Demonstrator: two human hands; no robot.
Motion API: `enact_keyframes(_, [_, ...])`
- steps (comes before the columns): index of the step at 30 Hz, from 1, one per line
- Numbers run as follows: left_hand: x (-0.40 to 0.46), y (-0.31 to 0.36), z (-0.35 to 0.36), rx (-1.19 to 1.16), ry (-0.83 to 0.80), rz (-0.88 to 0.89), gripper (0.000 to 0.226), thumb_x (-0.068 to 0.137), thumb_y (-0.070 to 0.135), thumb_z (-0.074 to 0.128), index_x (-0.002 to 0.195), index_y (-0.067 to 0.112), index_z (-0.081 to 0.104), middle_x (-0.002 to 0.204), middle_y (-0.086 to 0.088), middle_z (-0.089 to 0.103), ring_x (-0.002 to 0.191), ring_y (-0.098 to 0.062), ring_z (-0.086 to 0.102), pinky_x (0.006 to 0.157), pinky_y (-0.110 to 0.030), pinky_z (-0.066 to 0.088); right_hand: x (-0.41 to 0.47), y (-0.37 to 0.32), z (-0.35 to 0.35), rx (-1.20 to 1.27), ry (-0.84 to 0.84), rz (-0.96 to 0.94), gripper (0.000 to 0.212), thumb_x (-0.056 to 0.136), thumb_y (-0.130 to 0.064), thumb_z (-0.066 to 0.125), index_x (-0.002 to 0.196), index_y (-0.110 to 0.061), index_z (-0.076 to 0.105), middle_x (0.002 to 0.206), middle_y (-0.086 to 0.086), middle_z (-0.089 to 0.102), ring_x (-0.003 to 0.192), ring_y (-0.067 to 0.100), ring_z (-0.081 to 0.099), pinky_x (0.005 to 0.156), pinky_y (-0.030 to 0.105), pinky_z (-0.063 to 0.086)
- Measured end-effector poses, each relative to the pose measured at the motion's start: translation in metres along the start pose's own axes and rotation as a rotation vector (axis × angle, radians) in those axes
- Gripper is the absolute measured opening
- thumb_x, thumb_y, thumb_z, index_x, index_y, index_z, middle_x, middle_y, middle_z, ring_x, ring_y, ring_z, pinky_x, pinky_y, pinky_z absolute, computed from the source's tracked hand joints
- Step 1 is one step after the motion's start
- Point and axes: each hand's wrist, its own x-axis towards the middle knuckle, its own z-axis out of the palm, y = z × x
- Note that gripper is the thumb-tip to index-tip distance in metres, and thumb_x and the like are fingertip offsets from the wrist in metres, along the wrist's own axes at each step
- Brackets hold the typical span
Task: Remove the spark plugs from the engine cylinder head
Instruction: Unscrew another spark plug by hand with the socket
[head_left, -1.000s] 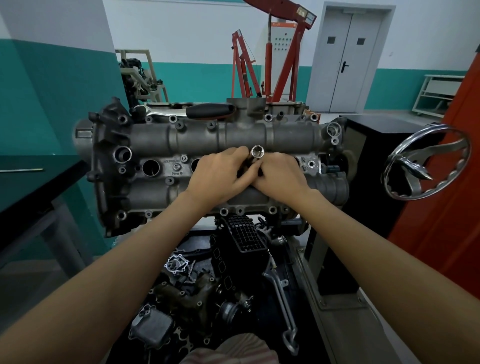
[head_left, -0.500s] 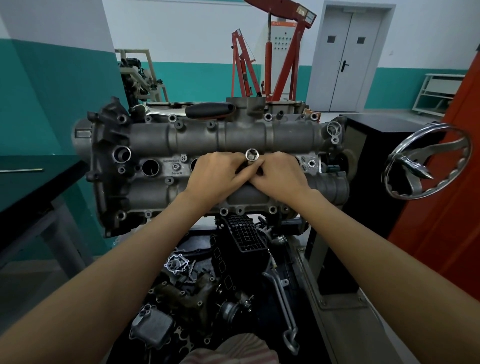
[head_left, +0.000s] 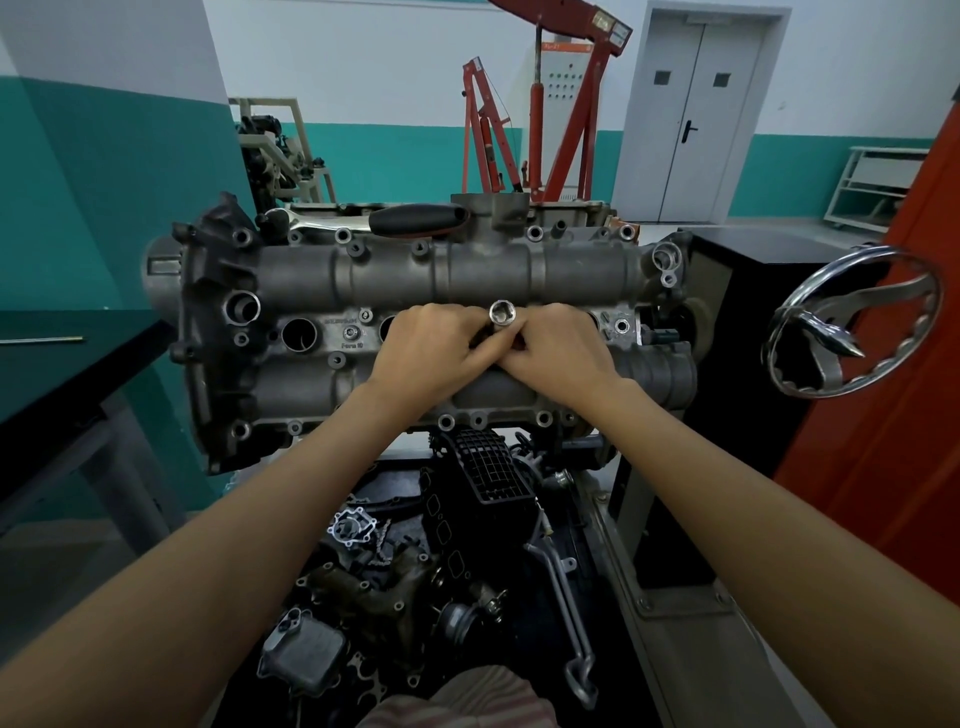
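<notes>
Grey cast metal fills the middle of the frame: the cylinder head (head_left: 415, 322) lies lengthwise from left to right on its stand, with a row of round plug wells along its centre line. One open well (head_left: 299, 334) shows dark at the left, and a second is half hidden just left of my left hand (head_left: 428, 348). Both of my hands meet at the centre of the head. My left hand's fingers are curled round the shaft of a chrome socket (head_left: 502, 313), and my right hand (head_left: 558, 351) closes on it from the other side, the fingers of the two hands touching. The socket's open end points up toward me, standing just above my knuckles over a well in the middle of the row. No spark plug can be made out; my hands cover whatever sits below the socket.

Along the far upper edge of the head lies a ratchet (head_left: 374, 221) with a black handle. At the right of the frame is a chrome handwheel (head_left: 852, 325) against a black cabinet. Below the head, at the lower centre, loose engine parts (head_left: 415, 571) lie in a dark heap. A red engine crane (head_left: 545, 104) stands at the back wall.
</notes>
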Motion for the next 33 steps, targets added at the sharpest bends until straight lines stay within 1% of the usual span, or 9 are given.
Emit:
enact_keyframes(4, [-0.0003,0.0001,0.002,0.028,-0.067,-0.011,0.052,0.086,0.052,0.03,0.079,0.008,0.056,0.073,-0.004,0.058,0.058,-0.025,0.054,0.048,-0.031,0.039,-0.0012,-0.0021,-0.0004,-0.057,-0.011,-0.027,0.018,0.083,-0.021,0.057,0.069,-0.009,0.058,0.066,0.015,0.063,0.063,0.034,0.057,0.057,0.027,0.02])
enact_keyframes(7, [0.0,0.001,0.0028,0.042,-0.045,0.024,0.043,0.088,0.044,0.035,0.086,0.005,0.055,0.08,-0.007,0.054,0.056,-0.029,0.054,0.048,-0.028,0.034,0.0006,0.0003,0.0018,-0.078,-0.039,-0.018,0.016,0.085,-0.027,0.05,0.077,-0.014,0.046,0.072,0.01,0.064,0.066,0.029,0.058,0.055,0.027,0.019])
enact_keyframes(11, [0.001,-0.001,0.0035,0.028,-0.042,-0.018,0.035,0.091,0.033,0.05,0.072,0.005,0.056,0.069,-0.01,0.056,0.053,-0.031,0.054,0.049,-0.027,0.028,0.0007,0.0007,0.0022,-0.056,-0.02,-0.021,0.031,0.086,-0.038,0.049,0.097,-0.01,0.056,0.073,0.004,0.066,0.069,0.024,0.06,0.061,0.026,0.025])
enact_keyframes(14, [0.0008,-0.0035,0.0029,0.035,-0.015,-0.045,0.05,0.088,0.041,0.051,0.054,0.005,0.054,0.05,-0.01,0.056,0.046,-0.028,0.052,0.049,-0.025,0.024,0.001,0.0013,0.0005,-0.01,-0.006,-0.01,0.028,0.083,-0.041,0.054,0.081,-0.014,0.064,0.069,0.004,0.066,0.069,0.023,0.061,0.06,0.025,0.027])
enact_keyframes(19, [0.0006,-0.0019,0.0026,0.015,-0.072,-0.035,0.061,0.085,0.056,0.029,0.068,0.006,0.06,0.061,-0.006,0.059,0.055,-0.025,0.054,0.048,-0.029,0.034,-0.0009,-0.0011,0.0001,-0.035,0.014,-0.029,0.02,0.083,-0.021,0.058,0.071,-0.006,0.063,0.065,0.015,0.064,0.062,0.034,0.058,0.057,0.027,0.022])
enact_keyframes(23, [0.0005,-0.0002,0.0027,0.008,-0.048,-0.021,0.049,0.085,0.049,0.03,0.081,0.007,0.055,0.073,-0.003,0.059,0.058,-0.026,0.055,0.048,-0.031,0.038,-0.0003,-0.0011,0.001,-0.075,0.003,-0.048,0.019,0.085,-0.025,0.053,0.082,-0.007,0.058,0.072,0.01,0.065,0.067,0.03,0.059,0.058,0.026,0.02])
enact_keyframes(26, [0.0005,-0.0005,0.0038,0.013,-0.041,-0.021,0.036,0.089,0.04,0.041,0.075,0.009,0.052,0.068,-0.005,0.057,0.055,-0.028,0.054,0.048,-0.026,0.028,0.0007,0.0001,0.0026,-0.044,0.004,-0.041,0.028,0.087,-0.034,0.05,0.097,-0.009,0.056,0.077,0.003,0.065,0.07,0.024,0.059,0.06,0.026,0.024])
enact_keyframes(28, [0.0005,-0.0023,0.0045,0.007,-0.039,-0.037,0.036,0.09,0.039,0.045,0.064,0.014,0.048,0.058,-0.005,0.055,0.05,-0.028,0.053,0.046,-0.025,0.022,0.0007,0.0003,0.0027,-0.046,0.005,-0.04,0.033,0.087,-0.041,0.05,0.101,-0.012,0.057,0.076,0.002,0.066,0.071,0.021,0.06,0.061,0.025,0.025])
enact_keyframes(33, [0.0001,-0.0032,0.0036,-0.005,-0.033,-0.037,0.045,0.089,0.046,0.049,0.054,0.022,0.035,0.046,-0.004,0.051,0.044,-0.023,0.048,0.043,-0.024,0.017,0.0004,0.0011,0.0011,-0.006,0.019,-0.021,0.028,0.083,-0.039,0.056,0.08,-0.014,0.068,0.07,0.005,0.067,0.069,0.023,0.061,0.062,0.024,0.028])
